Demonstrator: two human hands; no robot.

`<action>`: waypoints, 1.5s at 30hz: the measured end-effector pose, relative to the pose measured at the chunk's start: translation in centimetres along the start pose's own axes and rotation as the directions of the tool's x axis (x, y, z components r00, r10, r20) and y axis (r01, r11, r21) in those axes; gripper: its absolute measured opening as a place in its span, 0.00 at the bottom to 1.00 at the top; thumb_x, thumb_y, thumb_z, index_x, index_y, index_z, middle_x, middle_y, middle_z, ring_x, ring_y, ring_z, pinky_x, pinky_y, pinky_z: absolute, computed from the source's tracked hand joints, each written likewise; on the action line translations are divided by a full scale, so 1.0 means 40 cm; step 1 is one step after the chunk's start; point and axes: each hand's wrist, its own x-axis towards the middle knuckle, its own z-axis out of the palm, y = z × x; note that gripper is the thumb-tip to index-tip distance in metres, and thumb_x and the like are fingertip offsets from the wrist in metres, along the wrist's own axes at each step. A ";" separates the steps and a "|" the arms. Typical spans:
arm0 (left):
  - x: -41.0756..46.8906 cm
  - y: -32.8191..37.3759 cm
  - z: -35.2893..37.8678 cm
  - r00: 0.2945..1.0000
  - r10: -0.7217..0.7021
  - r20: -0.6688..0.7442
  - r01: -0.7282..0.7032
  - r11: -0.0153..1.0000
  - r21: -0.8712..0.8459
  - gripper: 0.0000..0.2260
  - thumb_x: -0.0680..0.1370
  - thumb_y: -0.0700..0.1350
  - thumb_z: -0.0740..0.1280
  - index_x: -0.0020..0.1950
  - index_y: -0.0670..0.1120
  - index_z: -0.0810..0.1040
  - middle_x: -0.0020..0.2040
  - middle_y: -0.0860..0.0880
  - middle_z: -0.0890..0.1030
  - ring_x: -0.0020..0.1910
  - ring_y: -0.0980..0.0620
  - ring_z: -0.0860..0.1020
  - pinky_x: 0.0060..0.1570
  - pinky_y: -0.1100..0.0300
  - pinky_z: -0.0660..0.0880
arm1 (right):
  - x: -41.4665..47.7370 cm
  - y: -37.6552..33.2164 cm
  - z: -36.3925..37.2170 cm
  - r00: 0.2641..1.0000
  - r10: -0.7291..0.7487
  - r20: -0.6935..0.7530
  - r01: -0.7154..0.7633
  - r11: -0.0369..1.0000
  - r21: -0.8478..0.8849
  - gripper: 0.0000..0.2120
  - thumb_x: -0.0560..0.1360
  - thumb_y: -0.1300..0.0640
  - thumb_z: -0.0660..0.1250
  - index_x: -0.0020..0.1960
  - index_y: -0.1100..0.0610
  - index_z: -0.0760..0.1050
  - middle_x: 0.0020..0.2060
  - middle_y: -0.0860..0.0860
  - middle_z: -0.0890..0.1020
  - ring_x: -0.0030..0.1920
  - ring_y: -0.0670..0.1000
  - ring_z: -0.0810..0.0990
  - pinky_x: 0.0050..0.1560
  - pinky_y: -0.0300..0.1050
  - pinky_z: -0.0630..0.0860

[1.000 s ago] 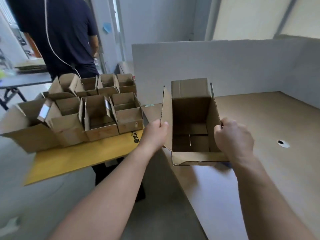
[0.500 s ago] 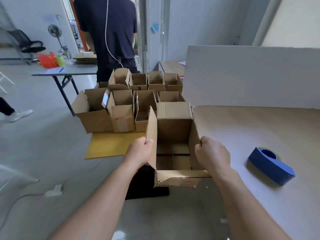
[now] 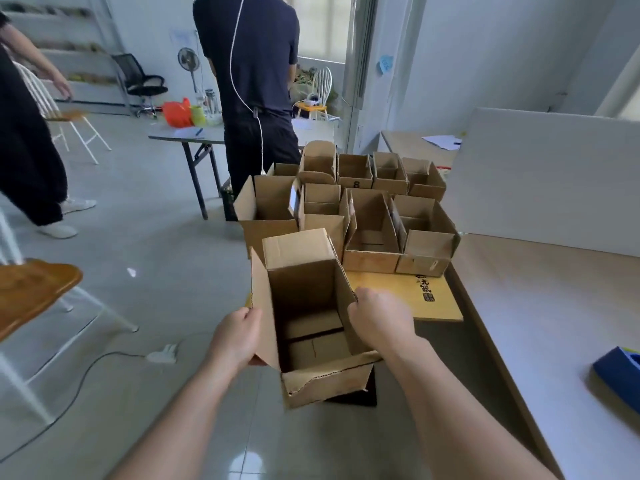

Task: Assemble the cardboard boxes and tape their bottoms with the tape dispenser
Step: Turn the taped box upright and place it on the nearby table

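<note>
I hold an open-topped cardboard box (image 3: pixel 308 296) in the air over the floor, left of the table. Its bottom flaps are folded shut and its top flaps stand up. My left hand (image 3: pixel 239 336) grips its left wall and flap. My right hand (image 3: pixel 379 315) grips its right wall. Just behind it, several assembled open boxes (image 3: pixel 367 216) stand in rows on a yellow sheet (image 3: pixel 398 294). The blue tape dispenser (image 3: pixel 620 374) lies on the table at the right edge of the view.
The light table (image 3: pixel 540 306) stretches along the right, with a white panel (image 3: pixel 547 178) upright at its back. A person in dark clothes (image 3: pixel 249 81) stands behind the boxes at a folding table (image 3: pixel 188 135). Another person (image 3: pixel 24 133) and a wooden-seated chair (image 3: pixel 31 289) are at left. A cable and power strip (image 3: pixel 162 355) lie on the floor.
I have carried the box from over the table leftward, out over the floor toward the group of assembled boxes. My view has swung left with it, and both hands have kept their grip.
</note>
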 end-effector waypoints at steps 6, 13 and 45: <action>0.051 0.004 0.001 0.980 -0.180 0.090 0.197 0.950 -0.242 0.07 0.77 0.37 0.58 0.39 0.42 0.65 0.34 0.45 0.67 0.31 0.49 0.69 0.24 0.61 0.72 | 0.148 -0.047 -0.014 0.996 -0.090 0.016 0.091 0.995 -0.036 0.12 0.81 0.55 0.55 0.60 0.53 0.73 0.45 0.50 0.76 0.43 0.51 0.75 0.38 0.41 0.71; 0.154 0.083 0.137 0.958 -0.267 0.105 0.283 0.821 -0.497 0.08 0.80 0.36 0.54 0.56 0.38 0.70 0.48 0.39 0.75 0.46 0.43 0.76 0.33 0.56 0.76 | 0.298 0.018 -0.063 0.967 -0.217 -0.134 0.228 0.971 0.073 0.19 0.80 0.51 0.60 0.70 0.50 0.67 0.64 0.51 0.74 0.63 0.52 0.73 0.55 0.45 0.75; 0.392 0.076 0.073 0.950 -0.173 -0.260 0.168 0.985 -0.042 0.50 0.74 0.43 0.73 0.77 0.41 0.34 0.70 0.40 0.71 0.68 0.39 0.70 0.63 0.50 0.67 | 0.337 0.191 0.041 0.980 0.110 0.166 -0.199 0.545 0.814 0.20 0.77 0.63 0.64 0.68 0.55 0.66 0.56 0.52 0.77 0.51 0.49 0.79 0.43 0.40 0.78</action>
